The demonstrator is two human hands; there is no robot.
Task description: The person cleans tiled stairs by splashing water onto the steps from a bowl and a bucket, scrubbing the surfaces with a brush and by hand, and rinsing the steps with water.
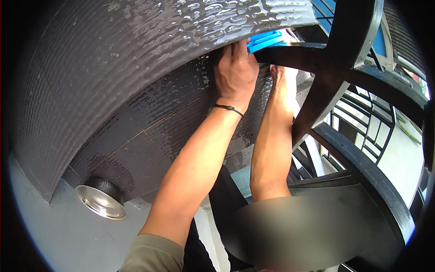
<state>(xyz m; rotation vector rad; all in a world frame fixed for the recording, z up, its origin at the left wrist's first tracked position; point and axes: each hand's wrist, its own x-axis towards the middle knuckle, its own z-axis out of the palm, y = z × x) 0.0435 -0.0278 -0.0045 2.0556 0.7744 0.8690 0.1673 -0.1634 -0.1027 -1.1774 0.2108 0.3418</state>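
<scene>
My left hand [237, 72], with a thin dark band at its wrist, reaches up to the lower edge of a wet, ribbed dark step [149, 50]. Its fingers are bent around the near end of a blue plastic piece [264, 41] with slat-like parts; its exact kind is unclear. My right hand [277, 70] reaches up behind a black metal railing bar [290, 55], on the far side of the blue piece. The bar and strong glare hide most of its fingers, so I cannot make out its grip.
Below lies another wet dark tiled surface [167, 122]. A round metal bowl [102, 199] is at the lower left, by a grey wall [54, 235]. Curved black railing [362, 154] runs down the right side. A blurred patch [299, 233] covers the lower right.
</scene>
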